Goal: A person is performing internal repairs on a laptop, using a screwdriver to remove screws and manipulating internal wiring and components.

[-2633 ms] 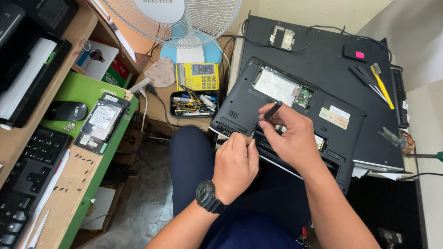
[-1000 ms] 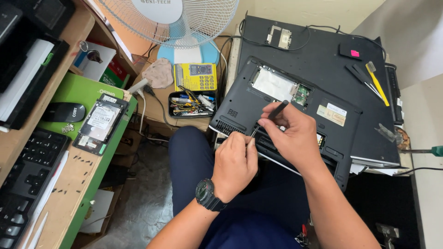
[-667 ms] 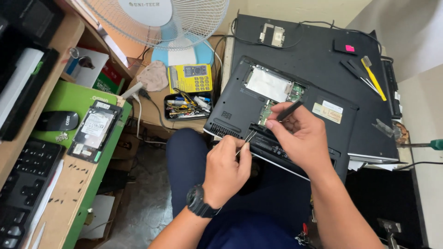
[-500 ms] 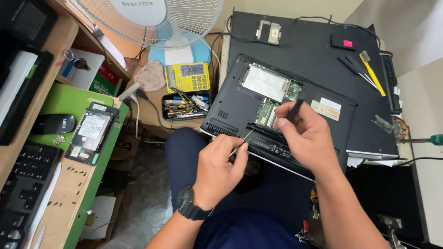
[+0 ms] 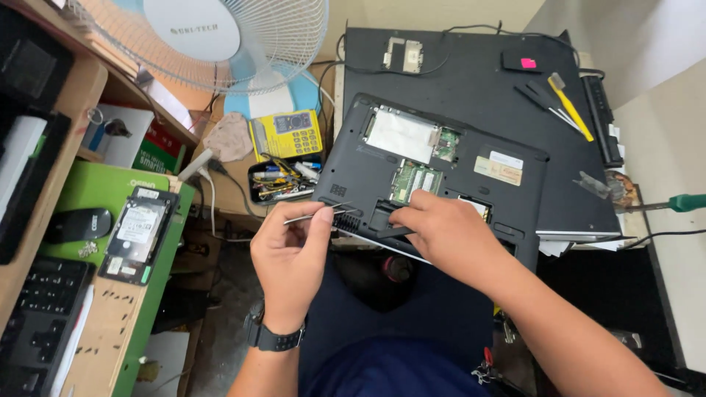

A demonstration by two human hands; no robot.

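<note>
Left hand [image 5: 290, 254] pinched thin metal tweezers [image 5: 318, 215], tips over the near edge of the upturned black laptop [image 5: 441, 173] resting on the person's lap and the black desk [image 5: 471, 66]. Right hand [image 5: 445, 231] pressed fingers down on laptop's underside near exposed green memory module [image 5: 415, 180], grasping nothing visible.

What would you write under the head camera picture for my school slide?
Left hand pinches metal tweezers while the right hand presses on an opened, upturned laptop.
</note>
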